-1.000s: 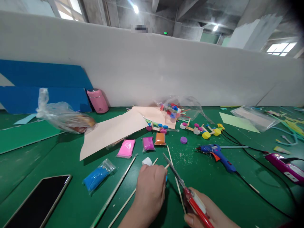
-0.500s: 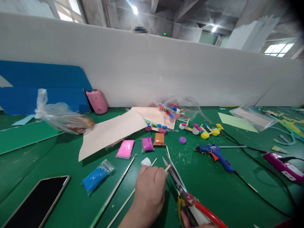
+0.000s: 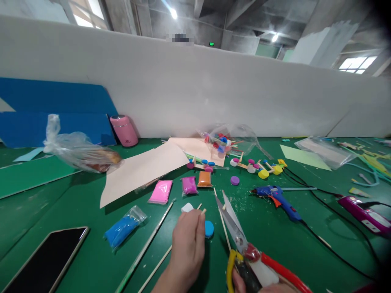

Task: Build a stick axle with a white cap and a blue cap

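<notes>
Left of the blue disc, my left grip pinches a thin stick. Right of it, my right grip holds spread-bladed scissors.

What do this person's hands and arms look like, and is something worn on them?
Both hands are bare, without gloves. No ring shows on the left hand, and no sleeve, watch or bracelet on the visible left forearm. The right hand shows only in part; whether a sleeve is above it, I cannot tell.
</notes>
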`<state>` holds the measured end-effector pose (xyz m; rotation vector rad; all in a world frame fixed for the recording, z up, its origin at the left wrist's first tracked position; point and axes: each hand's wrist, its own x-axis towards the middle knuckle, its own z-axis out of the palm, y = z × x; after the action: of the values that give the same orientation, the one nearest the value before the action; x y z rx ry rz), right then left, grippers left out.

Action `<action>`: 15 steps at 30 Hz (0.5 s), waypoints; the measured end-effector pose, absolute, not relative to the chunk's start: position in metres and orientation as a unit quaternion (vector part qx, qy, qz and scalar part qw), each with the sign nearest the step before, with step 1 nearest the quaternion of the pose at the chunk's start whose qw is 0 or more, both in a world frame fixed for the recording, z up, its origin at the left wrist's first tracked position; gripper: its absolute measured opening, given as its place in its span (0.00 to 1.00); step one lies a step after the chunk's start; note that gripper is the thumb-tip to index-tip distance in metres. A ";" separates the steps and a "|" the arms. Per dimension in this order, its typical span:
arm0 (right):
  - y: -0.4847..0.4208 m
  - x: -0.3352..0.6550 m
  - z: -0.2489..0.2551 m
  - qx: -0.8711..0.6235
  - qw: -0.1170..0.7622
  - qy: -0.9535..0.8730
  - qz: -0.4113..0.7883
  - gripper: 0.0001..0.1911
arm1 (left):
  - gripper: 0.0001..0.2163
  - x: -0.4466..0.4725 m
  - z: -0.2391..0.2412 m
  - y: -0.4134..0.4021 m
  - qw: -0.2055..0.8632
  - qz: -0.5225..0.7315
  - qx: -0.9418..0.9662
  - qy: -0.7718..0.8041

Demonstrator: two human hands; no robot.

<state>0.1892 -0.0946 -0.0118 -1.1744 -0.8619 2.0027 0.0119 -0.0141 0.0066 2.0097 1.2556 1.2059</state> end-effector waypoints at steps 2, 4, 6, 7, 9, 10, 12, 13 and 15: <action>-0.093 0.193 -0.010 -0.441 0.330 -0.319 0.771 0.14 | 0.11 0.012 0.009 -0.011 0.377 0.455 0.651 0.476; -0.092 0.197 -0.001 -0.434 0.342 -0.309 0.774 0.20 | 0.11 0.012 0.009 -0.008 0.487 0.467 0.575 0.464; -0.089 0.200 0.010 -0.452 0.369 -0.305 0.753 0.27 | 0.12 0.012 0.008 -0.006 0.561 0.476 0.517 0.438; -0.086 0.201 0.016 -0.481 0.360 -0.312 0.737 0.28 | 0.12 0.012 0.007 -0.005 0.588 0.477 0.497 0.424; -0.081 0.204 0.025 -0.560 0.342 -0.339 0.674 0.26 | 0.12 0.013 0.005 -0.003 0.624 0.478 0.469 0.403; -0.078 0.206 0.028 -0.602 0.329 -0.369 0.627 0.24 | 0.12 0.013 0.004 -0.003 0.634 0.478 0.459 0.398; -0.075 0.209 0.032 -0.671 0.284 -0.464 0.504 0.21 | 0.11 0.014 0.004 -0.003 0.646 0.479 0.444 0.394; -0.074 0.211 0.033 -0.698 0.255 -0.510 0.433 0.21 | 0.11 0.015 0.004 -0.004 0.650 0.481 0.438 0.393; -0.072 0.215 0.032 -0.738 0.199 -0.571 0.300 0.21 | 0.11 0.016 0.004 -0.005 0.659 0.481 0.427 0.390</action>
<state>0.2149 -0.0722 0.0323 -2.0641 -1.5978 0.8378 0.0157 -0.0045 0.0044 0.9672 0.8828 1.0883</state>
